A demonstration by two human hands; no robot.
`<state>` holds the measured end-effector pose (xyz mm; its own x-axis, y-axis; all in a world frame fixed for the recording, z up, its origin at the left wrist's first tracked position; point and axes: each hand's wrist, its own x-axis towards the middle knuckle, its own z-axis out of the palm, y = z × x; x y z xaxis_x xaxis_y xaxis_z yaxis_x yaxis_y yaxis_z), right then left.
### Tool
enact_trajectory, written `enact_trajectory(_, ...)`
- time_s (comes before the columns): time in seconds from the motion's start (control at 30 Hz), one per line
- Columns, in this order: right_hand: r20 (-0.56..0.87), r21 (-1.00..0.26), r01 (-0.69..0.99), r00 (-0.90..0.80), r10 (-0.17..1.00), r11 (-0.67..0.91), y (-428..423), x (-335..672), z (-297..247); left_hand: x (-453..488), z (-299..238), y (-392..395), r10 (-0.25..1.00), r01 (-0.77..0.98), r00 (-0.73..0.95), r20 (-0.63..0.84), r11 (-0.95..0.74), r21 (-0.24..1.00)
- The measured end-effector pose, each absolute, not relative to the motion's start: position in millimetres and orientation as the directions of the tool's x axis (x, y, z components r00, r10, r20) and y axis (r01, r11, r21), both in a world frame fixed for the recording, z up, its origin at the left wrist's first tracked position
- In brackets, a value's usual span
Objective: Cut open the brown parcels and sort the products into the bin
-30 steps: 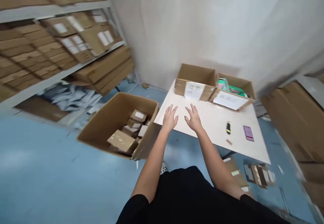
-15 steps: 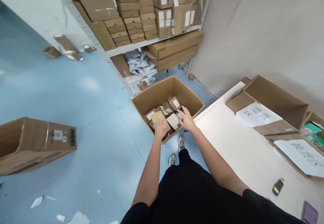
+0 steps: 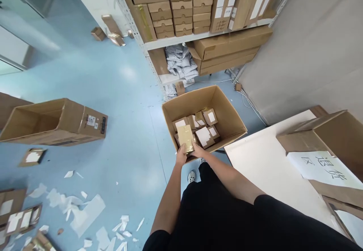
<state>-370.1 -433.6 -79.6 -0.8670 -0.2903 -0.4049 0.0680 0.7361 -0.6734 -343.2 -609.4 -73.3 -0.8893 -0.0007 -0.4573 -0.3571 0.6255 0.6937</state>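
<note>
Flanking the near end of one small taped carton, the left hand and the right hand had their fingers drawn in against its two sides, the left at the near left corner, the right along the right edge. Grip: part-closed, the spread set by the carton's width; fingertips on the underside hidden.

Item held: one oblong carton, brown cardboard, long side running away from the fingers. Upper face flat and paler than its neighbours, sheathed in clear yellowish tape, glossy, with bright glints toward the near end. Edges straight, corners square. Position: between the two sets of fingers, inside the near part of a large open box; whether it rested on the parcels below or was raised could not be told.

Just right of the right fingers: one parcel with a ragged white label. Farther right: one smaller labelled parcel. Beyond the fingertips, toward the far wall: one cube-like parcel with a white label.

Well beyond the fingers: a shelf, grey bags beneath it. Well to their right: a white table. Well to their left, on the floor: an open upright-walled carton and torn paper scraps.
</note>
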Motion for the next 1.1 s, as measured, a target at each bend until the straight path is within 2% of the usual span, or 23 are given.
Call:
enact_trajectory(0.1,-0.458,-0.594,0.105,-0.859,-0.228,0.797,-455,-362,-86,-346,-74,-612,-0.053,-0.384,-0.896,-0.441,0.59,0.71)
enact_trajectory(0.2,-0.429,-0.559,0.075,-0.878,-0.211,0.826,-463,-364,-77,-350,-66,-617,-0.066,-0.374,-0.907,-0.415,0.576,0.727)
enact_trajectory(0.47,-0.233,-0.55,-0.05,-0.949,-0.211,0.834,-461,-390,-8,-355,-16,-617,-0.058,-0.268,-0.954,-0.295,0.61,0.745)
enact_trajectory(0.57,-0.13,-0.548,-0.057,-0.98,-0.152,0.834,-451,-382,15,-355,2,-608,-0.024,-0.159,-0.983,-0.181,0.599,0.785)
enact_trajectory(0.7,0.028,-0.57,-0.006,-1.0,0.012,0.822,-415,-351,34,-354,24,-576,0.094,0.043,-0.996,-0.01,0.543,0.839)
enact_trajectory(0.87,0.199,-0.59,0.078,-0.95,0.238,0.804,-343,-291,51,-339,52,-505,0.33,0.214,-0.943,0.042,0.506,0.835)
enact_trajectory(1.1,0.225,-0.566,0.345,-0.809,0.543,0.749,-252,-182,67,-286,66,-389,0.656,0.406,-0.753,0.051,0.402,0.821)
